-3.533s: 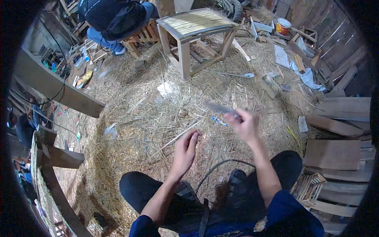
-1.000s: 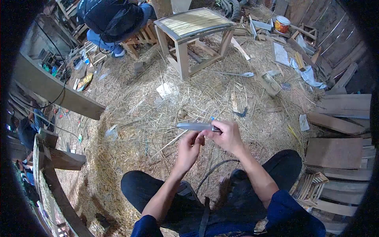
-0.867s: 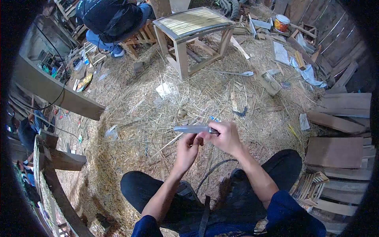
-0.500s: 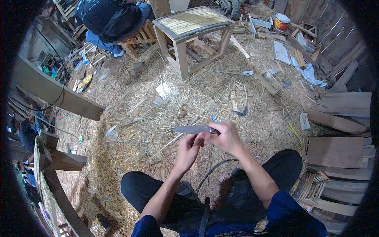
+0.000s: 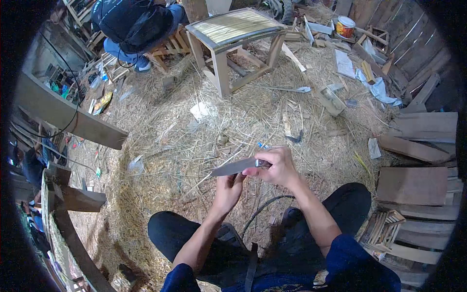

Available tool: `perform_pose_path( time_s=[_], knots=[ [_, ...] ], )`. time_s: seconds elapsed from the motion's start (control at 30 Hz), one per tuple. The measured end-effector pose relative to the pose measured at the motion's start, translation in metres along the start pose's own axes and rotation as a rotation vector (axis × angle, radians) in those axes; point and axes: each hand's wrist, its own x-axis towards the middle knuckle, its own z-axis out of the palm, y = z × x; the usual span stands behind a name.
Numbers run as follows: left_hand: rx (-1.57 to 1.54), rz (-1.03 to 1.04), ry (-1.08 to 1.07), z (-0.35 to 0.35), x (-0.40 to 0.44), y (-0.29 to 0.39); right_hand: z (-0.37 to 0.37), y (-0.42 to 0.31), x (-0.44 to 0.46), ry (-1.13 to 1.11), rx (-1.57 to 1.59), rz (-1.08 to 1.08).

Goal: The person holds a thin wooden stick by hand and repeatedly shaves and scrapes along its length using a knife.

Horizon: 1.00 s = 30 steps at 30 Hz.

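A knife with a broad grey blade lies across the middle of the view, its tip pointing left. My right hand is closed around its dark handle, thumb near the base of the blade. Just below the blade is my left hand, fingers drawn together and partly hidden behind the knife. Whatever those fingers hold, if anything, cannot be made out. Both hands are above the straw-strewn ground, between my bent knees.
A wooden stool with a slatted top stands ahead, beside a seated person. Boards lie at right near a small slatted wooden piece. Wooden beams jut in from the left. A paint bucket stands far right.
The knife has turned so its broad face shows more and its tip sits slightly lower. My left hand has shifted a little downward beneath the blade.
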Motion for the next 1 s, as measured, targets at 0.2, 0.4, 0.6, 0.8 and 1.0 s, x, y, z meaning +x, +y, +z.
perform_pose_path(
  time_s=[0.2, 0.4, 0.6, 0.8, 1.0],
  knots=[
    [-0.151, -0.046, 0.036, 0.003, -0.001, -0.002, -0.007, 0.001, 0.005, 0.066, -0.049, -0.08],
    [0.103, -0.087, -0.039, -0.009, 0.009, 0.01, -0.013, 0.008, 0.007, 0.069, -0.124, -0.019],
    [0.012, -0.037, -0.034, -0.014, -0.002, 0.016, -0.05, 0.057, 0.004, 0.365, -0.196, 0.625],
    [-0.051, -0.155, 0.073, -0.02, 0.004, 0.001, -0.057, 0.043, 0.004, 0.397, -0.245, 0.653],
    [0.019, -0.099, -0.038, -0.014, 0.011, 0.02, -0.022, 0.02, 0.012, 0.254, -0.209, 0.43]
  ],
)
